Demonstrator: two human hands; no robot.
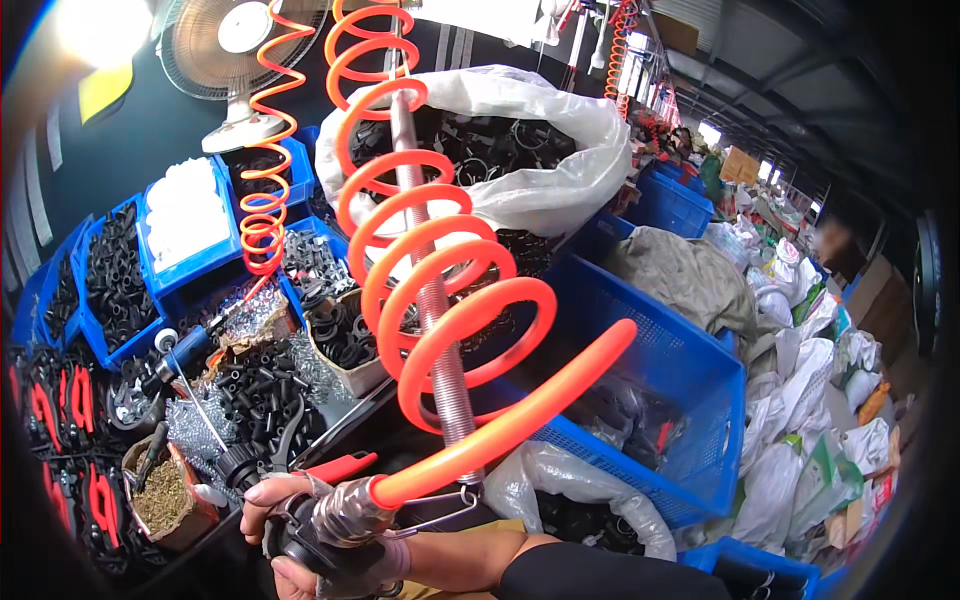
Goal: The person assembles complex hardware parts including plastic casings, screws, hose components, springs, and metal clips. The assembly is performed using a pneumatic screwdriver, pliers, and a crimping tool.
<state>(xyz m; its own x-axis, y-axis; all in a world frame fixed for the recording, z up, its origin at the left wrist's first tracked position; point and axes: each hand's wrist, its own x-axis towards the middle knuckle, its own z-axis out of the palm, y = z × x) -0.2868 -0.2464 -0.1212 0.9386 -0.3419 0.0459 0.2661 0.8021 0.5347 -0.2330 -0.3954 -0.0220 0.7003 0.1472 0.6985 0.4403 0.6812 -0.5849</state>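
Observation:
My right hand (300, 535) comes in from the lower right and is wrapped round a black air screwdriver (330, 530). A cloudy wrap covers part of the palm. The screwdriver's black chuck (238, 463) and thin bit point up and to the left. A thick orange coiled hose (500, 440) joins its back end and rises across the middle, around a long spring (435, 310). Just beyond the fingers lies a red handle (340, 467), its tool partly hidden. My left hand is not in view.
Blue bins (120, 290) of black parts stand left, above rows of red-and-black hand tools (75, 400). A tub of brownish bits (165, 500) and a blue air tool (190, 352) are nearer. A white sack (590, 180) stands behind; a blue crate (715, 400) and bags (790, 400) fill the right.

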